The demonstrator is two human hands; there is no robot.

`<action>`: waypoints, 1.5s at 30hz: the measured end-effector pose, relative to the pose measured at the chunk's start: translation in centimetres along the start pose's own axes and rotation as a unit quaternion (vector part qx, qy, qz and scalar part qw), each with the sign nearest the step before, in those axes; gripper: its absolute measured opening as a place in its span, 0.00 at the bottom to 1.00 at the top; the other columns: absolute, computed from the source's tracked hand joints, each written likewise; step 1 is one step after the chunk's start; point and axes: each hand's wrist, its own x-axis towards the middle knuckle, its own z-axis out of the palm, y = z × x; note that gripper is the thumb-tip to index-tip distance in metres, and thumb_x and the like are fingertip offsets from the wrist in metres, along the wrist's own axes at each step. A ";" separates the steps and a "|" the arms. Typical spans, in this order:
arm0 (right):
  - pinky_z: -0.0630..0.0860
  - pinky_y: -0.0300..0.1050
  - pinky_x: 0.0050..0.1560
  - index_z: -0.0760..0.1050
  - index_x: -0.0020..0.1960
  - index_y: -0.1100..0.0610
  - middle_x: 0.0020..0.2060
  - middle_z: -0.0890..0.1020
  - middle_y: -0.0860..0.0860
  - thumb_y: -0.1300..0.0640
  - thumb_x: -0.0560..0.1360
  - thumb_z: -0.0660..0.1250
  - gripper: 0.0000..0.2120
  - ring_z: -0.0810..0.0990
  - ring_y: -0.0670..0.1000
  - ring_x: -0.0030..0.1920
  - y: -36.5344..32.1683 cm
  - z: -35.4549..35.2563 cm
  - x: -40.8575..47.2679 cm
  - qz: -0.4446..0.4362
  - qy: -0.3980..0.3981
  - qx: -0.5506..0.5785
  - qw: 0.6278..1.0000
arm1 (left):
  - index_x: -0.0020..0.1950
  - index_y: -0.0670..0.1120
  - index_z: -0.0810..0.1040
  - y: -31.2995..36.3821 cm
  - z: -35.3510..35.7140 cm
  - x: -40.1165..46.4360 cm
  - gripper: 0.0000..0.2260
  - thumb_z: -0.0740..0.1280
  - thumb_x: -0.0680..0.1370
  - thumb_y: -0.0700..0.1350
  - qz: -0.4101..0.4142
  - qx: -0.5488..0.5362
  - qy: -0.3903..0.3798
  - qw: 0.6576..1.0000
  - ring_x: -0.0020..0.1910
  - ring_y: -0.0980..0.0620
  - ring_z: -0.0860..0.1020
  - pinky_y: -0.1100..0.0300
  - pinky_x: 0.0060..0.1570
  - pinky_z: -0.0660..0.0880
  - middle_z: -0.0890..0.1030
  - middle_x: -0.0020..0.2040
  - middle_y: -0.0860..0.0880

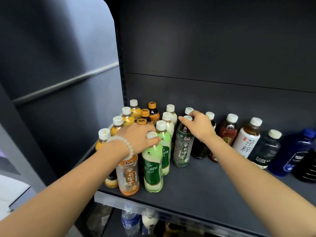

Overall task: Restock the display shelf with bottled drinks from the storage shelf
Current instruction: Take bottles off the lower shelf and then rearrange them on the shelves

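Head view of a dark shelf (196,185) stocked with bottled drinks. The left hand (136,139) curls over the cap and neck of a pale green milk-tea bottle (152,168) standing upright near the shelf's front edge, at the head of a row of like bottles running back toward the rear panel. The right hand (198,125) pinches the white cap of a dark green jasmine-tea bottle (183,149), thumb and forefinger closed round it, the bottle upright and set further back from the front edge than the green one. Both grips are taken at the cap, probably because neighbouring bottles stand too close for fingers to reach round the bodies.

To the left, rows of orange-capped and white-capped juice bottles (126,115) fill the shelf's left rear corner; an orange-labelled tea bottle (128,175) stands at the front edge just beside the green one. Along the rear toward the right edge stand a red-labelled bottle (228,130), a white-labelled tea bottle (246,139), a soda bottle (265,151) and a blue bottle (294,151). Whether the bottles are being set down or lifted cannot be judged here. A lower shelf (136,221), blurred, holds further bottles.
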 end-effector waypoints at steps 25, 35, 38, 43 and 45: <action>0.74 0.50 0.52 0.68 0.67 0.54 0.59 0.74 0.52 0.44 0.79 0.56 0.21 0.72 0.54 0.60 6.9 -13.7 -27.0 -0.051 0.003 -0.368 0.928 | 0.61 0.50 0.74 15.3 6.9 -11.5 0.18 0.55 0.79 0.58 0.198 0.079 0.119 0.970 0.58 0.47 0.73 0.53 0.49 0.70 0.76 0.56 0.49; 0.76 0.51 0.39 0.77 0.51 0.58 0.45 0.79 0.56 0.42 0.72 0.52 0.24 0.79 0.60 0.46 15.5 -18.8 -41.1 0.103 0.036 -0.393 0.913 | 0.64 0.52 0.71 26.6 16.0 -14.5 0.18 0.55 0.79 0.58 0.323 0.070 0.006 0.944 0.62 0.47 0.70 0.53 0.53 0.70 0.72 0.62 0.50; 0.75 0.52 0.46 0.75 0.56 0.58 0.50 0.78 0.56 0.45 0.76 0.58 0.19 0.77 0.60 0.52 18.4 -19.0 -44.4 0.165 0.035 -0.381 0.909 | 0.62 0.51 0.72 29.3 19.2 -15.3 0.17 0.56 0.79 0.57 0.342 0.066 -0.027 0.937 0.61 0.46 0.71 0.52 0.52 0.70 0.73 0.60 0.49; 0.72 0.51 0.50 0.72 0.57 0.58 0.53 0.76 0.55 0.46 0.77 0.59 0.17 0.75 0.59 0.54 23.3 -17.4 -48.4 0.234 0.031 -0.336 0.912 | 0.64 0.50 0.71 32.4 25.1 -15.9 0.18 0.56 0.79 0.57 0.338 0.077 -0.098 0.933 0.62 0.45 0.70 0.51 0.54 0.69 0.72 0.62 0.48; 0.72 0.53 0.49 0.71 0.57 0.58 0.53 0.75 0.55 0.46 0.77 0.58 0.17 0.74 0.59 0.54 24.9 -15.8 -48.9 0.251 -0.001 -0.320 0.914 | 0.64 0.50 0.70 32.8 27.3 -15.8 0.18 0.55 0.79 0.57 0.322 0.085 -0.127 0.934 0.62 0.45 0.70 0.50 0.54 0.69 0.72 0.62 0.47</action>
